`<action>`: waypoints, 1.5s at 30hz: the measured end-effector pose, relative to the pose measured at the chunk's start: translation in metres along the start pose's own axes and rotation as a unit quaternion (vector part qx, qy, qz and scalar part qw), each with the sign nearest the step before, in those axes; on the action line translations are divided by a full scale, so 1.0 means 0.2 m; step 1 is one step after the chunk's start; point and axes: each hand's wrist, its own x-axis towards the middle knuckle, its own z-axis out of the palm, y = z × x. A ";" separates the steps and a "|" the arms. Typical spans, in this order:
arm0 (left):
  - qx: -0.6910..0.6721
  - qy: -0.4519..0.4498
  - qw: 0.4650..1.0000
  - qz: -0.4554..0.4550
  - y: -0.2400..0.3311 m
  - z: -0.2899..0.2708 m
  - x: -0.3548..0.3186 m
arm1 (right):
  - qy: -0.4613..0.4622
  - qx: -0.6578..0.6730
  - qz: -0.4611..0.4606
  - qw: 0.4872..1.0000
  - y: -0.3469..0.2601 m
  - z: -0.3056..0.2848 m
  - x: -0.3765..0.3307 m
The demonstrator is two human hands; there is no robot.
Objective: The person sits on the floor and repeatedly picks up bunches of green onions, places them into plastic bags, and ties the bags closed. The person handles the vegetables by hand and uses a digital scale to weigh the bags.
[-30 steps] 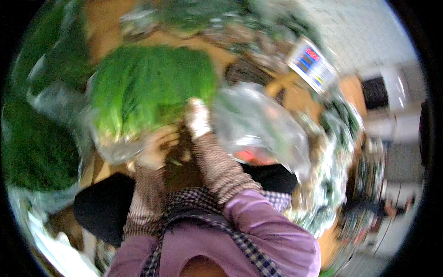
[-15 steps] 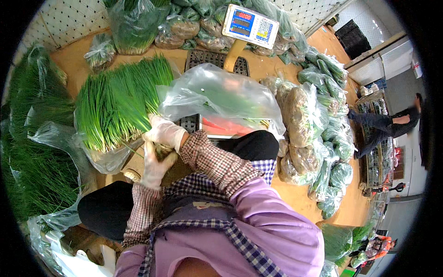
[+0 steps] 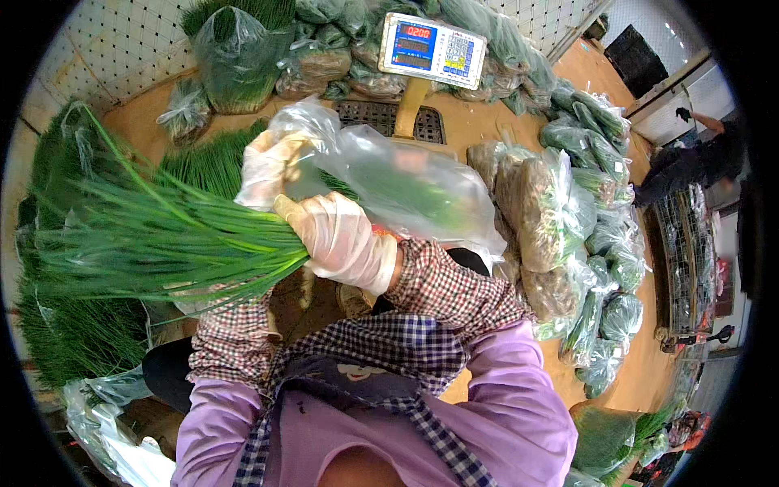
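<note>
My right hand (image 3: 345,239), in a pale thin glove, is closed round a bunch of spring onions (image 3: 187,243). Long green leaves fan out from it to the left, across my left forearm. Just above, my left hand (image 3: 266,169), gloved too, has its fingers closed on the edge of a clear plastic bag (image 3: 398,162). That bag stretches right over the scale, with some green stalks showing inside. Partly hidden behind the bunch stands a pile of loose spring onions (image 3: 215,162). The root end of my bunch is covered by my right hand.
A scale display (image 3: 434,50) rises on a yellow post beyond the bag. Bagged spring onions (image 3: 540,203) are heaped at the right, more along the back wall. Large leafy bundles (image 3: 73,316) line the left. Another person (image 3: 690,154) stands far right beside a wire cage cart (image 3: 682,260).
Both hands have lifted up from the pile's root side. The right now carries a bunch with leaves swung left, and the left has taken hold of the plastic bag's edge.
</note>
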 end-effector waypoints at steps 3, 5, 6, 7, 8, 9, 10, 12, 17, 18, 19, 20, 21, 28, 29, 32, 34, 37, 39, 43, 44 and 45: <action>-0.051 -0.123 0.990 -0.048 -0.01 -0.12 0.00 | 0.040 0.058 -0.020 0.997 0.12 -0.02 0.05; -0.082 -0.135 0.986 -0.049 0.08 -0.14 -0.02 | -0.042 0.226 -0.009 0.973 0.31 0.05 0.05; -0.098 -0.145 0.983 -0.050 0.13 -0.13 -0.04 | -0.131 0.262 0.059 0.954 0.49 0.15 -0.02; -0.118 -0.157 0.979 -0.055 0.18 -0.12 -0.04 | -0.207 0.205 0.109 0.950 0.67 0.18 -0.10; -0.135 -0.164 0.976 -0.055 0.24 -0.12 -0.05 | -0.266 0.110 0.148 0.946 0.84 0.20 -0.17; -0.158 -0.176 0.970 -0.060 0.26 -0.11 -0.05 | -0.304 0.007 0.190 0.934 1.02 0.20 -0.27; -0.108 -0.195 0.975 -0.017 0.29 -0.09 -0.01 | -0.335 -0.088 0.226 0.910 1.16 0.19 -0.35; 0.042 -0.116 0.992 0.006 0.24 -0.15 0.15 | -0.379 -0.173 0.278 0.865 1.27 0.20 -0.41; 0.103 -0.128 0.981 0.099 0.09 -0.11 0.08 | -0.360 -0.005 0.387 0.849 0.80 -0.17 -0.18; 0.208 -0.089 0.960 0.168 0.04 -0.12 0.00 | -0.308 0.169 0.413 0.840 0.56 -0.27 -0.05; 0.313 -0.058 0.920 0.228 -0.03 -0.18 -0.07 | -0.260 0.342 0.429 0.795 0.32 -0.34 0.10; 0.287 -0.052 0.923 0.251 -0.10 -0.30 -0.15 | -0.321 0.433 0.378 0.753 0.22 -0.31 0.14; 0.257 -0.052 0.925 0.276 -0.23 -0.39 -0.21 | -0.389 0.449 0.284 0.753 0.10 -0.20 0.23; 0.320 0.462 0.827 -0.007 -0.79 -1.30 -0.40 | -0.443 0.227 0.398 0.771 -0.19 1.25 0.32; 0.351 0.454 0.817 -0.050 -0.79 -1.38 -0.36 | -0.388 0.158 0.438 0.796 -0.26 1.32 0.33; 0.486 0.410 0.752 -0.174 -0.75 -1.50 -0.31 | -0.370 0.166 0.551 0.730 -0.39 1.42 0.35; 0.561 0.350 0.700 -0.268 -0.65 -1.47 -0.25 | -0.365 0.089 0.520 0.767 -0.39 1.49 0.26; 0.554 0.353 0.723 -0.214 -0.62 -1.59 -0.31 | -0.325 0.064 0.502 0.799 -0.23 1.48 0.18; 0.529 0.372 0.720 -0.253 -0.56 -1.57 -0.30 | -0.285 0.148 0.592 0.739 -0.07 1.54 0.05; 0.575 0.425 0.685 -0.137 -0.78 -1.58 -0.28 | -0.341 0.034 0.515 0.786 -0.22 1.59 0.10; 0.584 0.434 0.677 -0.116 -0.80 -1.57 -0.29 | -0.345 0.073 0.533 0.769 -0.22 1.57 0.12; 0.568 0.446 0.685 -0.097 -0.77 -1.54 -0.29 | -0.313 0.121 0.543 0.770 -0.16 1.60 0.09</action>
